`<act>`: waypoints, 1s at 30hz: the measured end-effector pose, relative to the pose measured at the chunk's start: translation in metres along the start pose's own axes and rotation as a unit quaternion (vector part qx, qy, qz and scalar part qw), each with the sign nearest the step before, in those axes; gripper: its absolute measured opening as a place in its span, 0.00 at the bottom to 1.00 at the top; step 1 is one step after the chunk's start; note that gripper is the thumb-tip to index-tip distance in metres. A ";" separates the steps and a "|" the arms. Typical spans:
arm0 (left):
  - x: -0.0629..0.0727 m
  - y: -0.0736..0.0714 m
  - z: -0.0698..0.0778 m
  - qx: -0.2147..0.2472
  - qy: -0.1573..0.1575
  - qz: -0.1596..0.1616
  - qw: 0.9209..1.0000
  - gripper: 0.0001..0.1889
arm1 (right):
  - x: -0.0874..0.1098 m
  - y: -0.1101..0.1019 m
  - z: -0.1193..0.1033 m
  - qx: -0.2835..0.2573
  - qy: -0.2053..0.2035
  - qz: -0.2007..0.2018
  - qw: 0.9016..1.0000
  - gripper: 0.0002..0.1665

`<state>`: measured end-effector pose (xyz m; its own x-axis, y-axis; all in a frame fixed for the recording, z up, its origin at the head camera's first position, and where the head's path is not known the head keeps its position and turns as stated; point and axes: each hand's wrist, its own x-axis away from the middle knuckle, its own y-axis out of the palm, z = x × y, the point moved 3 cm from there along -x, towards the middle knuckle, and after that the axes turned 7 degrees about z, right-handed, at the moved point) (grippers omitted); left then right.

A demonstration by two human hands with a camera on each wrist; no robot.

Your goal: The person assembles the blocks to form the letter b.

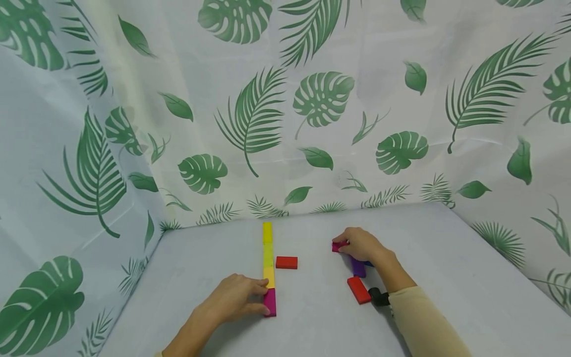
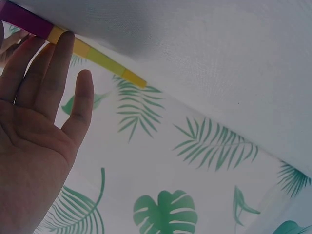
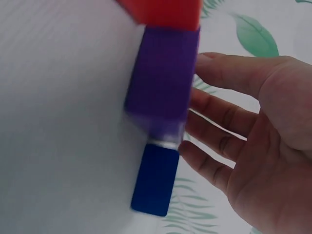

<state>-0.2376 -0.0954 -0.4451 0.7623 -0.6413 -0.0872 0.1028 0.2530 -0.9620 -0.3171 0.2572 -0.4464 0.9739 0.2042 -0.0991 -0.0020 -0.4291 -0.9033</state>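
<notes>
A straight row of flat blocks on the table ends nearest me in a magenta block. Beyond it lie a yellow block, a yellow-green block and another yellow block. My left hand touches the row's near end from the left; its fingers look fairly straight in the left wrist view. My right hand pinches a second magenta block between thumb and fingers. Under and beside this hand are a purple block and a blue block.
A red block lies just right of the row. Another red block is below the purple one, near a small black object by the right wrist. A leaf-patterned curtain borders the white table behind and at both sides.
</notes>
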 end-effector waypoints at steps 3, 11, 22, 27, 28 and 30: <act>0.000 0.000 0.000 -0.001 0.000 -0.002 1.000 0.27 | 0.000 0.000 -0.009 0.004 -0.017 -0.008 1.000 0.20; 0.000 0.000 -0.002 0.004 0.006 0.000 1.000 0.27 | -0.008 0.008 -0.036 0.012 -0.021 -0.029 0.999 0.20; 0.000 -0.001 -0.002 0.005 0.000 -0.001 1.000 0.27 | -0.012 0.020 -0.062 0.005 -0.013 -0.055 0.998 0.19; 0.000 -0.001 -0.001 0.006 0.000 0.001 1.000 0.27 | -0.007 0.024 -0.064 -0.001 -0.029 -0.058 0.998 0.21; 0.000 -0.001 -0.001 0.006 0.002 0.003 1.000 0.27 | -0.006 0.024 -0.064 -0.002 -0.031 -0.057 0.998 0.21; 0.000 0.000 -0.001 0.007 0.004 0.004 1.000 0.26 | -0.003 0.025 -0.063 -0.003 -0.030 -0.053 0.998 0.22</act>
<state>-0.2383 -0.0962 -0.4450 0.7578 -0.6453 -0.0964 0.1060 0.2676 -0.9577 -0.3061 0.1901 -0.4424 0.9532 0.3011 -0.0270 0.1027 -0.4067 -0.9078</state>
